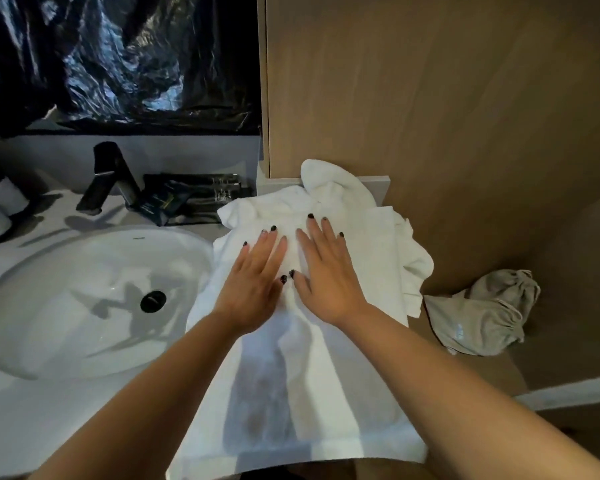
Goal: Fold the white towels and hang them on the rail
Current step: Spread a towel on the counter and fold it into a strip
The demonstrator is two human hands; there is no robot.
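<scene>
A white towel (343,393) lies spread lengthwise on the counter to the right of the sink, its near end hanging over the front edge. My left hand (257,282) and my right hand (323,275) press flat on its middle, side by side, fingers straight, thumbs almost touching. Behind them more white towel (329,185) lies bunched against the wall, and a further fold (416,261) droops off the counter's right side. No rail is in view.
The white sink basin (49,358) with a black drain (153,301) fills the left. A black faucet (108,178) and dark toiletry packets (187,199) stand behind it. A brown wall panel (465,116) rises at right, with a grey drawstring bag (482,313) below.
</scene>
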